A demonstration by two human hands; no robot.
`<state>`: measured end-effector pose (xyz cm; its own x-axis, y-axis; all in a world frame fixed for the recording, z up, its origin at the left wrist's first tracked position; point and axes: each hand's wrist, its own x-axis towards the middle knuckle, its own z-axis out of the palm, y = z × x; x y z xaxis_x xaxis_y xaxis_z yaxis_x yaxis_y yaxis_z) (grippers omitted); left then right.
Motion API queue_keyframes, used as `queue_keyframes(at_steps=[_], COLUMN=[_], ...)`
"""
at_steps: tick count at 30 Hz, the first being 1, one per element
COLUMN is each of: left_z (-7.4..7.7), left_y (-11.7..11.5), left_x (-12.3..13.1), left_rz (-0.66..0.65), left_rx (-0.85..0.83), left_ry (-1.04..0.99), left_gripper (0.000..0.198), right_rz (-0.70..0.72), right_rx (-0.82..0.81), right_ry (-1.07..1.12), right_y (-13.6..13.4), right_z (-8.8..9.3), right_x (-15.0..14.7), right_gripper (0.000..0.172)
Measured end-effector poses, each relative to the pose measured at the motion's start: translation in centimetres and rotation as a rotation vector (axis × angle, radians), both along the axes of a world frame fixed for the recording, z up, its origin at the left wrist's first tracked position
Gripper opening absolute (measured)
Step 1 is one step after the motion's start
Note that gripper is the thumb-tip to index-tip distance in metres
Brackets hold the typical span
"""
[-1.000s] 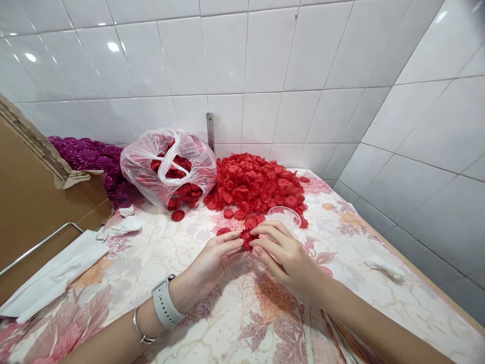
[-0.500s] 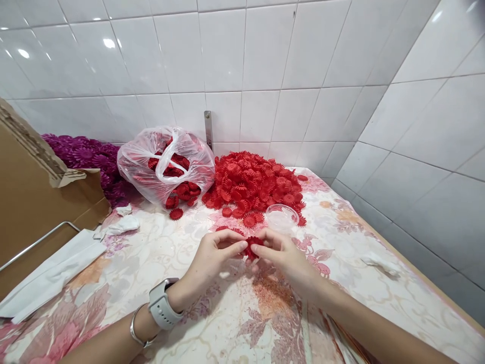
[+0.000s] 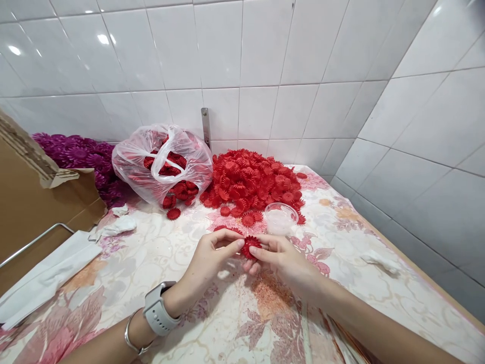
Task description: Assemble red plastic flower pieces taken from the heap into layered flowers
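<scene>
Between the fingertips of both hands is a small red artificial flower head (image 3: 250,245) with a toothed rim, its round face turned up toward me. My left hand (image 3: 215,255) pinches its left edge with thumb and forefinger. From the other side my right hand (image 3: 282,258) grips it, thumb on its face and fingers partly hidden behind. More red flower heads (image 3: 227,231) lie on the table just beyond my left fingers. A clear round plastic tub (image 3: 281,220) stands a little beyond my right hand.
A big heap of red flower heads (image 3: 253,182) rests against the tiled wall. Left of it sits a clear plastic bag (image 3: 162,167) of red ones, then a purple pile (image 3: 81,162) behind a cardboard box (image 3: 45,217). Crumpled tissue (image 3: 381,263) lies on the flowered tablecloth (image 3: 364,298).
The red flower head has tilted so more of its round face shows. My right fingers have shifted slightly beneath it. The whole view has moved a little.
</scene>
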<state>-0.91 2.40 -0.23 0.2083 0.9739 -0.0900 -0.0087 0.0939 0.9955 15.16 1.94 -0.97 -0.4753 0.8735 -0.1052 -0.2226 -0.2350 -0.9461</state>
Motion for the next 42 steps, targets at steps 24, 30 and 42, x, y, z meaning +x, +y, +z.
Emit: queue_keyframes(at_steps=[24, 30, 42], left_z=[0.3, 0.2, -0.5], left_y=[-1.6, -1.1, 1.0], left_x=[0.0, -0.1, -1.4], left_rz=[-0.018, -0.060, -0.342], left_rx=[0.514, 0.461, -0.275], left_ry=[0.323, 0.365, -0.082], left_gripper=[0.018, 0.015, 0.010], right_rz=[-0.066, -0.034, 0.180], right_rx=[0.046, 0.047, 0.103], right_ry=[-0.117, -0.162, -0.240], right_y=[0.1, 0.0, 0.7], right_z=[-0.6, -0.6, -0.6], right_x=[-0.2, 0.0, 0.5], right_gripper=[0.036, 0.039, 0.026])
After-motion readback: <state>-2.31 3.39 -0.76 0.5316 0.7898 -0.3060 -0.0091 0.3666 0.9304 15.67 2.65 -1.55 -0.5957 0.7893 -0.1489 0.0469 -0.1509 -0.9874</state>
